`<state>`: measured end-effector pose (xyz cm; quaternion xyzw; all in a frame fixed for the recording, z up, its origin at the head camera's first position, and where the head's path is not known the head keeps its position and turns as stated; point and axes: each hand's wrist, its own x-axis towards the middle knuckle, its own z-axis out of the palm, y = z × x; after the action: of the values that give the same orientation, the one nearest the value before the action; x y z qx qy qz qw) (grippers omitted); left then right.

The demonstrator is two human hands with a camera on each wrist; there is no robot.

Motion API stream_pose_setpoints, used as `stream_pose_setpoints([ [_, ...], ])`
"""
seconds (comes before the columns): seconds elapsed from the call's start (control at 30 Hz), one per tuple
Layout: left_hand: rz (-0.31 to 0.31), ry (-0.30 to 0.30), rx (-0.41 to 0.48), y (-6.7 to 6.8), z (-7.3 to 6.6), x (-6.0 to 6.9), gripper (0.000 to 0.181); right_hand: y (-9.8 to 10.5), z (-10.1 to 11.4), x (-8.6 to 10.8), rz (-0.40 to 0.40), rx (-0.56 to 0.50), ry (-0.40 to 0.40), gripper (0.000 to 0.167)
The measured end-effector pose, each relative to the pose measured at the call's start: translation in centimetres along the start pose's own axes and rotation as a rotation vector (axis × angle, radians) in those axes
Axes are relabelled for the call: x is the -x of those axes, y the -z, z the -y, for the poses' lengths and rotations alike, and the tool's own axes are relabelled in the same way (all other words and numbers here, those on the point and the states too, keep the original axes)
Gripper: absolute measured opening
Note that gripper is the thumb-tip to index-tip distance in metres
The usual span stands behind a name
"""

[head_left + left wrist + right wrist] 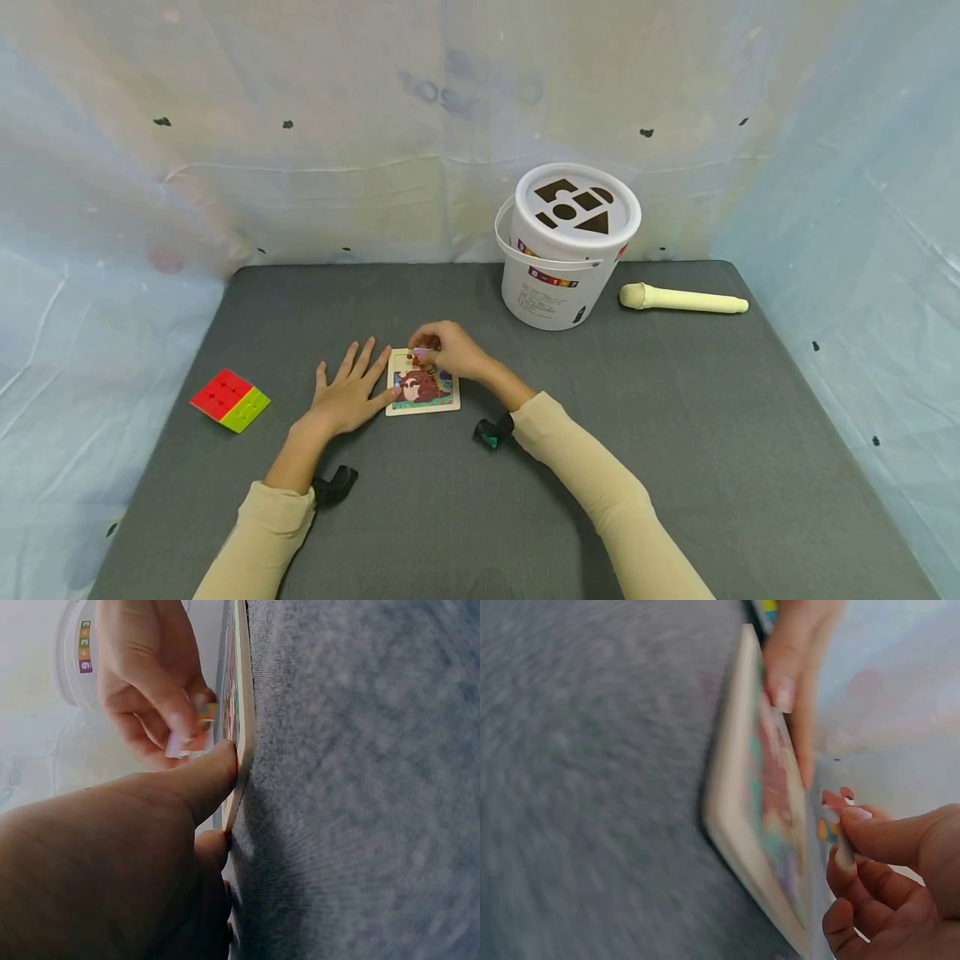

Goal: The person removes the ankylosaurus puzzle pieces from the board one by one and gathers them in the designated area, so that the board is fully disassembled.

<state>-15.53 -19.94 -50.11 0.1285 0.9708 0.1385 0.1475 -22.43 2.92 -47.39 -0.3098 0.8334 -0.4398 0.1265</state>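
Observation:
A small jigsaw puzzle (423,388) in a pale wooden frame lies on the grey table, its picture showing a figure with reddish-brown hair. My left hand (347,402) rests at its left side with fingers spread, the thumb pressing on the frame's edge. Over the top of the board, my right hand (456,350) pinches a jigsaw piece (832,814) between thumb and fingers. In the right wrist view the piece has reddish, yellow and blue patches and is held apart from the board. The fingers partly cover the board's upper part in the head view.
A red and yellow puzzle cube (231,400) lies to the left. Behind stands a white bucket (551,287) with shape holes in its lid (577,204). A pale yellow microphone-shaped stick (686,300) lies at the back right. Plastic sheeting (360,125) surrounds the table (675,467).

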Motion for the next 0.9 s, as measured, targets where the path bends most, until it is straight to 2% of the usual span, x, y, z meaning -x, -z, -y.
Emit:
stream_pose_setpoints([
  [0.1,0.0,-0.001,0.011,0.3,-0.4,0.1,0.089,1.4,-0.4,0.7,-0.029,-0.081,0.027,0.016],
  [0.2,0.0,-0.003,0.026,0.6,-0.7,0.3,0.088,3.2,-1.1,1.7,-0.044,-0.101,0.048,0.017],
  [0.47,-0.021,-0.022,0.035,0.8,-0.7,0.6,0.088,7.1,-3.9,5.2,0.04,-0.096,-0.002,0.013],
  [0.7,-0.031,-0.025,0.035,0.6,-0.4,0.6,0.088,8.0,-4.8,7.0,0.099,-0.071,-0.035,0.009],
  [0.9,-0.031,-0.035,0.025,0.2,-0.1,0.4,0.088,7.8,-5.0,7.4,0.101,0.014,-0.03,0.009],
])
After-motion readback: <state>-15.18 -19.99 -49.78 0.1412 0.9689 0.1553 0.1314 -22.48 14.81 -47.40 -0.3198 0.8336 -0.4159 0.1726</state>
